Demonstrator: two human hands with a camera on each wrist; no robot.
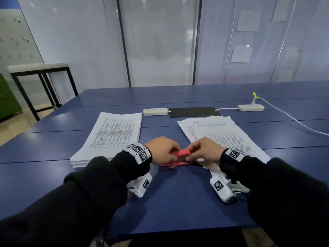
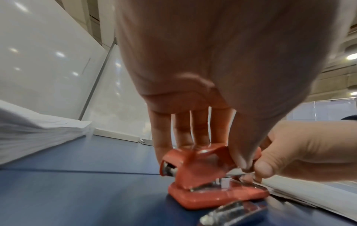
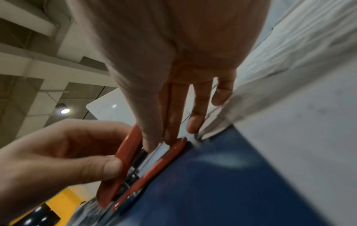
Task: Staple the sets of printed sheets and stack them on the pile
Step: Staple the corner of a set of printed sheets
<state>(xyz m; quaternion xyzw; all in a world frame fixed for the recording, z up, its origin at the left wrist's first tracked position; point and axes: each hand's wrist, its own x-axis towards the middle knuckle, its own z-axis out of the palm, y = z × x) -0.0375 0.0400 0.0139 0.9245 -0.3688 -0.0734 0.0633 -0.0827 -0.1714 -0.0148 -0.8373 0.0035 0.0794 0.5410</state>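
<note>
Stapler red, on blue table, between the two paper lots; its base flat, top arm hinged up and apart from base, so it sits open.

L hand grips the raised top arm: thumb on near side, fingers curled over far side (left wrist view). R hand at stapler's R end, fingertips pinching at the metal magazine/mouth; whether it holds a staple strip or just the rail, can't tell, blurred.

Long axis of stapler runs L–R across the person; hinge end toward L hand, mouth end toward R hand and toward loose sheets. Those lie R of stapler, near corner just beside/under its mouth end. Neat pile lies L of stapler, apart.

Small metal piece on table just on near side of stapler, apart from base; prob. staples, unsure.

Judgement: stapler being loaded/cleared, not stapling yet. Next needs top arm shut, then sheet corner into mouth; R hand nearer sheets.
</note>
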